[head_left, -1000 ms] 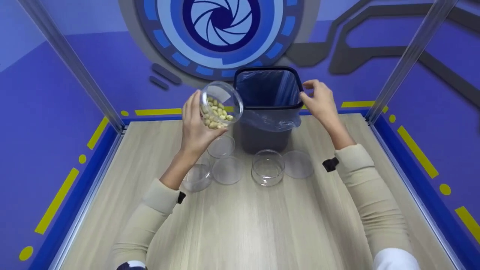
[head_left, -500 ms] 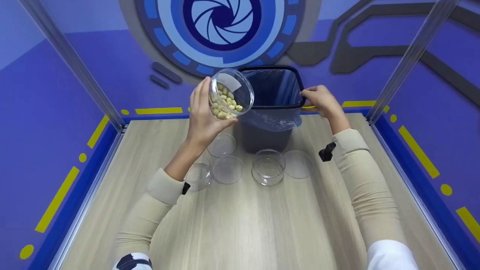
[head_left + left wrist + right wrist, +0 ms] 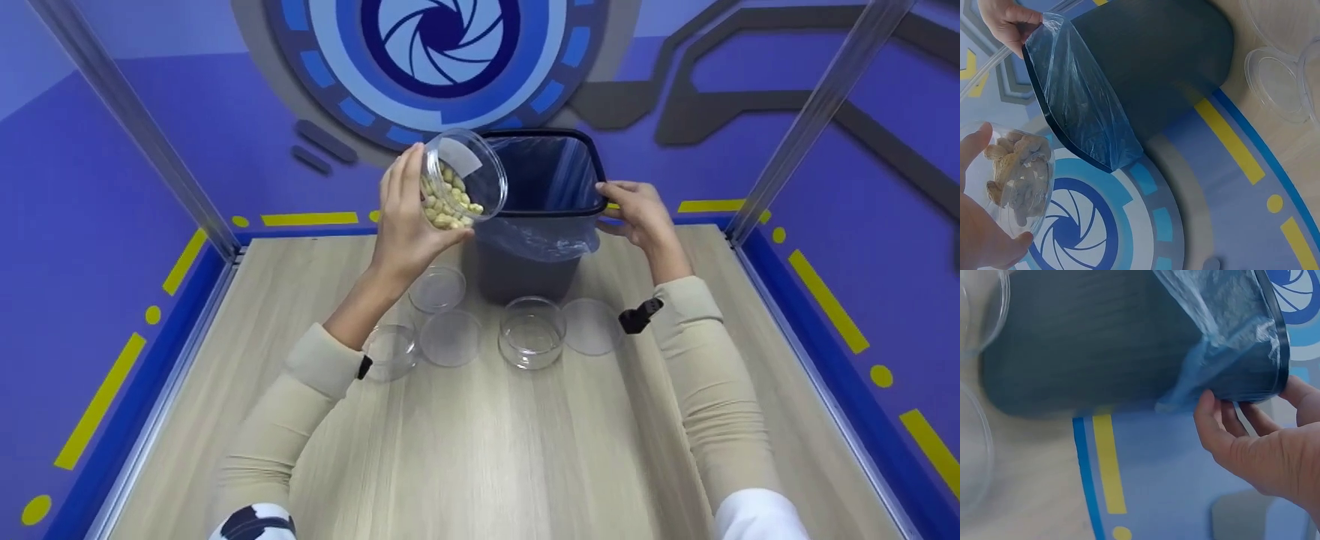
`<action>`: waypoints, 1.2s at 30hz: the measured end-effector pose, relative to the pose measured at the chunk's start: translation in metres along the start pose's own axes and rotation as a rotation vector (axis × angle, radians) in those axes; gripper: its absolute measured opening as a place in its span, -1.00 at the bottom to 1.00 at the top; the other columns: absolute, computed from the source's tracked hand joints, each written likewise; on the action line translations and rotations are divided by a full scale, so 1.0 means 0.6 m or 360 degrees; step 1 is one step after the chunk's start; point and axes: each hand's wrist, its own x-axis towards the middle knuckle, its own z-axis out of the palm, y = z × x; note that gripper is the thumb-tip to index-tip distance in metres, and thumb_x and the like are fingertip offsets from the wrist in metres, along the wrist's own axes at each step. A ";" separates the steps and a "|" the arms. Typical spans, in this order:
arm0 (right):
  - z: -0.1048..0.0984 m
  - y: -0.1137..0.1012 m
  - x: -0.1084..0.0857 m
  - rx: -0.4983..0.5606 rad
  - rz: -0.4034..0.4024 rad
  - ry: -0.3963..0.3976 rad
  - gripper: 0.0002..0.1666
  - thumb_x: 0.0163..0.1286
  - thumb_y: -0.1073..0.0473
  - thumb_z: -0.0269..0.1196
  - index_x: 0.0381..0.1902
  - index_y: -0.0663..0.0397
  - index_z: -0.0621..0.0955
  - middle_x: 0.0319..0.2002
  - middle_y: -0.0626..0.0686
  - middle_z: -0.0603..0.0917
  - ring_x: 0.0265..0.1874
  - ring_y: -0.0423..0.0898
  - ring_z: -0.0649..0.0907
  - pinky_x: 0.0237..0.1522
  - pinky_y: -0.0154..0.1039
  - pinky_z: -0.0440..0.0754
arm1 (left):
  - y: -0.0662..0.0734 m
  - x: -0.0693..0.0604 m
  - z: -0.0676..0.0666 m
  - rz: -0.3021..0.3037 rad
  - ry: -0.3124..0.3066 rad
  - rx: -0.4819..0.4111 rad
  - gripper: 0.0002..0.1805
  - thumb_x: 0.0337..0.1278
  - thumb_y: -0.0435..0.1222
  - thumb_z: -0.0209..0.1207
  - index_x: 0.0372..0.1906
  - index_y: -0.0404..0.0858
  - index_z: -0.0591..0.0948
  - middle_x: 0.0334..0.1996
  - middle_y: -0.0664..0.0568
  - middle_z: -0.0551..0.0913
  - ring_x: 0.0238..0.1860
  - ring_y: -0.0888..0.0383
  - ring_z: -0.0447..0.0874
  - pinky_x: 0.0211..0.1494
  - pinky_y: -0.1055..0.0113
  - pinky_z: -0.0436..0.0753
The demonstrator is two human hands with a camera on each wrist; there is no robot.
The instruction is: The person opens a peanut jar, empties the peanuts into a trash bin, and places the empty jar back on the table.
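My left hand (image 3: 411, 214) grips a clear round plastic jar (image 3: 491, 176) and tilts it beside the bin's left rim. Unshelled peanuts (image 3: 450, 199) lie inside the jar, gathered toward its lower side; the left wrist view shows these peanuts (image 3: 1016, 160) close up. The dark trash bin (image 3: 525, 274) stands upright at the back, lined with a thin clear bag (image 3: 544, 238) folded over its rim. At its right side, my right hand (image 3: 641, 217) holds the rim, thumb on the edge and fingers curled against the outside, as the right wrist view (image 3: 1266, 444) also shows.
In front of the bin stand a clear jar (image 3: 531, 352) and, further left, another jar (image 3: 391, 364) partly behind my left wrist. Flat round lids (image 3: 451, 339) lie among them, with one lid (image 3: 592, 328) at the right. Blue patterned walls (image 3: 322, 97) enclose the wooden table (image 3: 480, 450).
My left hand has carried the jar of peanuts right and up, closer to the bin's opening. My right hand has come onto the bin's rim and taken hold of it.
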 end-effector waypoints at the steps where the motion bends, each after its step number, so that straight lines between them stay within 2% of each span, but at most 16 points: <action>1: 0.002 0.002 0.000 0.0029 -0.0008 0.0016 -0.34 0.44 0.06 0.30 0.41 0.18 0.45 0.02 0.07 0.58 0.06 0.00 0.67 0.30 0.05 0.55 | 0.000 0.003 -0.002 0.0011 -0.0008 0.0011 0.38 -0.53 -0.02 0.71 0.53 -0.37 0.23 0.48 -0.21 0.30 0.48 -0.14 0.17 0.55 0.14 0.24; 4: 0.003 0.004 0.000 0.0083 -0.0055 0.0066 -0.39 0.42 0.03 0.32 0.34 0.17 0.52 -0.02 0.06 0.63 0.04 -0.02 0.68 0.27 0.03 0.56 | 0.001 0.017 -0.004 0.0058 -0.0052 0.0056 0.38 -0.50 -0.01 0.70 0.53 -0.38 0.21 0.49 -0.22 0.28 0.49 -0.16 0.15 0.57 0.18 0.20; 6: 0.000 0.003 -0.001 0.0101 -0.0081 0.0080 -0.39 0.43 0.01 0.32 0.34 0.16 0.52 0.05 0.07 0.62 0.03 -0.04 0.67 0.26 0.02 0.55 | 0.001 0.027 -0.003 0.0094 -0.0076 0.0072 0.37 -0.49 -0.03 0.70 0.54 -0.39 0.20 0.48 -0.23 0.28 0.49 -0.16 0.14 0.58 0.16 0.17; 12: -0.007 0.005 -0.006 0.0086 -0.0107 0.0092 -0.34 0.44 -0.02 0.30 0.39 0.16 0.48 0.20 0.10 0.55 0.07 -0.05 0.63 0.30 0.02 0.52 | -0.005 0.052 -0.004 0.0032 -0.0136 0.0008 0.37 -0.56 -0.07 0.73 0.51 -0.38 0.25 0.46 -0.20 0.32 0.46 -0.15 0.19 0.54 0.11 0.26; 14: -0.006 0.008 -0.006 0.0065 -0.0133 0.0103 -0.37 0.46 -0.02 0.28 0.36 0.19 0.50 0.17 0.13 0.56 -0.02 -0.08 0.66 0.28 0.02 0.53 | -0.011 0.060 -0.005 0.0035 -0.0155 0.0043 0.36 -0.55 -0.07 0.73 0.52 -0.36 0.25 0.46 -0.19 0.32 0.46 -0.14 0.18 0.53 0.11 0.29; 15: -0.005 0.010 -0.006 0.0052 -0.0147 0.0107 -0.37 0.46 -0.02 0.27 0.35 0.20 0.50 0.18 0.15 0.56 -0.05 -0.09 0.67 0.27 0.03 0.54 | -0.014 0.065 -0.005 0.0074 -0.0167 0.0091 0.34 -0.51 -0.09 0.73 0.52 -0.33 0.25 0.46 -0.18 0.31 0.47 -0.15 0.17 0.51 0.11 0.33; 19: 0.001 0.022 -0.005 0.0040 -0.0174 0.0108 -0.39 0.46 -0.01 0.27 0.33 0.23 0.52 0.16 0.17 0.59 -0.10 -0.11 0.70 0.27 0.06 0.54 | -0.028 0.083 0.000 0.0341 -0.0210 0.0383 0.22 -0.31 -0.20 0.67 0.54 -0.30 0.23 0.49 -0.18 0.29 0.52 -0.22 0.11 0.52 0.11 0.34; 21: 0.004 0.029 -0.005 0.0031 -0.0160 0.0101 -0.38 0.46 -0.01 0.28 0.34 0.23 0.52 0.17 0.17 0.59 -0.08 -0.10 0.70 0.30 0.07 0.53 | -0.033 0.090 0.005 0.0421 -0.0237 0.0473 0.21 -0.28 -0.22 0.66 0.54 -0.30 0.22 0.51 -0.19 0.26 0.53 -0.24 0.08 0.52 0.12 0.34; 22: 0.005 0.032 -0.005 0.0026 -0.0153 0.0097 -0.38 0.47 0.00 0.28 0.34 0.23 0.52 0.17 0.18 0.59 -0.07 -0.09 0.69 0.30 0.07 0.53 | -0.035 0.093 0.008 0.0430 -0.0264 0.0508 0.21 -0.26 -0.22 0.65 0.55 -0.31 0.20 0.52 -0.19 0.24 0.54 -0.25 0.06 0.55 0.11 0.30; 23: 0.006 0.035 -0.005 0.0021 -0.0145 0.0095 -0.38 0.47 0.00 0.27 0.34 0.24 0.52 0.18 0.18 0.58 -0.06 -0.09 0.68 0.31 0.07 0.52 | -0.035 0.096 0.010 0.0399 -0.0293 0.0509 0.22 -0.26 -0.22 0.65 0.56 -0.30 0.19 0.53 -0.18 0.23 0.54 -0.24 0.05 0.54 0.12 0.31; 26: 0.008 0.039 -0.004 0.0007 -0.0140 0.0098 -0.40 0.48 0.00 0.26 0.34 0.24 0.52 0.18 0.18 0.56 -0.05 -0.08 0.67 0.31 0.07 0.53 | -0.033 0.107 0.019 0.0213 -0.0402 0.0461 0.28 -0.28 -0.18 0.66 0.58 -0.27 0.14 0.55 -0.14 0.18 0.56 -0.20 0.03 0.51 0.12 0.37; 29: 0.010 0.038 -0.003 0.0013 -0.0164 0.0113 -0.41 0.48 0.00 0.25 0.32 0.24 0.53 0.19 0.20 0.54 -0.07 -0.07 0.67 0.29 0.07 0.55 | -0.028 0.122 0.027 0.0121 -0.0496 0.0476 0.28 -0.25 -0.17 0.65 0.60 -0.24 0.12 0.56 -0.13 0.16 0.57 -0.20 0.00 0.48 0.09 0.41; 30: 0.011 0.037 -0.003 0.0012 -0.0174 0.0117 -0.40 0.48 0.00 0.25 0.32 0.25 0.53 0.20 0.21 0.54 -0.07 -0.07 0.67 0.28 0.07 0.55 | -0.027 0.126 0.030 0.0101 -0.0511 0.0480 0.30 -0.27 -0.15 0.66 0.60 -0.24 0.11 0.56 -0.13 0.16 0.57 -0.20 0.00 0.48 0.09 0.41; 33: 0.011 0.035 -0.002 0.0002 -0.0199 0.0123 -0.39 0.49 -0.01 0.25 0.33 0.26 0.52 0.22 0.25 0.54 -0.06 -0.06 0.66 0.26 0.06 0.57 | -0.023 0.138 0.037 0.0144 -0.0534 0.0540 0.30 -0.28 -0.16 0.66 0.60 -0.25 0.12 0.56 -0.15 0.16 0.57 -0.23 -0.01 0.50 0.09 0.37; 36: 0.012 0.033 -0.002 -0.0007 -0.0205 0.0119 -0.39 0.49 -0.01 0.25 0.33 0.26 0.52 0.18 0.23 0.56 -0.12 -0.10 0.67 0.24 0.04 0.58 | -0.020 0.147 0.042 0.0128 -0.0536 0.0550 0.32 -0.30 -0.14 0.67 0.60 -0.25 0.11 0.56 -0.15 0.16 0.57 -0.23 -0.01 0.49 0.11 0.39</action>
